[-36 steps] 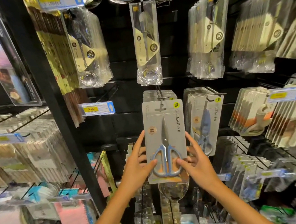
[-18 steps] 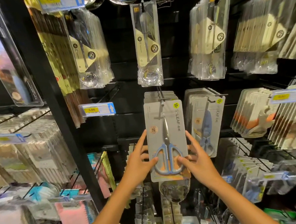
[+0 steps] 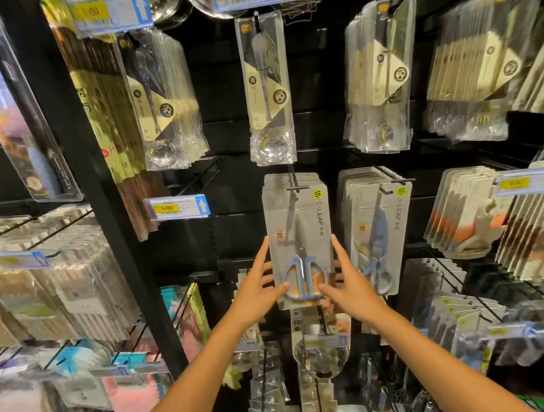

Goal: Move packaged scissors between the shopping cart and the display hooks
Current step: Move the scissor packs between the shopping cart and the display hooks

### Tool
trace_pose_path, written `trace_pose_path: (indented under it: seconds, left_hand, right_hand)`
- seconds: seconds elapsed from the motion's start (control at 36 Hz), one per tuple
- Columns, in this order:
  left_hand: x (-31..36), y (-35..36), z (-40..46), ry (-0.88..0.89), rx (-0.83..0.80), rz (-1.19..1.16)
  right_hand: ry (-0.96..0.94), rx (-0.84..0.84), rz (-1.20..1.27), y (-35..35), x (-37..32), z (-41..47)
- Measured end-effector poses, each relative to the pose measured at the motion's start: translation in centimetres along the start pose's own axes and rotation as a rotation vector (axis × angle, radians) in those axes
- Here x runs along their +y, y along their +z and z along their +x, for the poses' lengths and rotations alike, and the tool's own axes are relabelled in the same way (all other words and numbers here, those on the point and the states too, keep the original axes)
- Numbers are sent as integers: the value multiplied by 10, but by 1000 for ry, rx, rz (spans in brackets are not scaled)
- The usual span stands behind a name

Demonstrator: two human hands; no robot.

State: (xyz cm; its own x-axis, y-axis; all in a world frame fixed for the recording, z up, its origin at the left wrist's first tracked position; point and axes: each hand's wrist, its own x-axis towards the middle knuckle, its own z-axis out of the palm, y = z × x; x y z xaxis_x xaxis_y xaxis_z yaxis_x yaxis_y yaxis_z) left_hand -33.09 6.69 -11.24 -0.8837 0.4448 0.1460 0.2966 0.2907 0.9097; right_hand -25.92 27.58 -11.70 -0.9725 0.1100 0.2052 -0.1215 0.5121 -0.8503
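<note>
A grey-carded pack of blue-handled scissors (image 3: 299, 223) hangs at the front of a stack of like packs on a black display hook (image 3: 293, 185). My left hand (image 3: 257, 292) holds its lower left edge, thumb on the front and index finger stretched up along the side. On the lower right edge, my right hand (image 3: 350, 286) pinches the pack the same way. The pack's hanging hole sits on the hook wire. The shopping cart is not in view.
A second stack of scissors packs (image 3: 381, 228) hangs just to the right. Bagged spoons (image 3: 266, 90) hang directly above, and more packs (image 3: 321, 350) crowd the hooks below. A black upright post (image 3: 98, 206) and a price tag (image 3: 177, 207) stand at the left.
Both hands have pushed the scissors pack up and back along the hook, so it now lies against the stack behind it. My view has moved closer.
</note>
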Motion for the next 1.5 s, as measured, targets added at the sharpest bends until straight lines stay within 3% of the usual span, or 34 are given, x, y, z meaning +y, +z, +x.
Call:
trace_pose_path:
  seconds: [0.17, 0.28, 0.53, 0.69, 0.97, 1.5]
  left_hand:
    - [-10, -3, -13, -7, 1, 139]
    - [-32, -14, -32, 87, -3, 479]
    - [-56, -40, -101, 154, 27, 828]
    - [-83, -68, -170, 131, 85, 914]
    - [-139, -117, -334, -363, 200, 989]
    - [-186, -224, -631, -973, 594, 831]
  right_hand:
    - [78, 18, -39, 0, 14, -6]
    - [72, -46, -183, 3, 32, -18]
    - [-179, -314, -410, 36, 32, -32]
    - [-377, -498, -463, 98, 9, -37]
    - [-576, -856, -480, 225, -37, -74]
    - [-849, -1234, -569, 499, -158, -170]
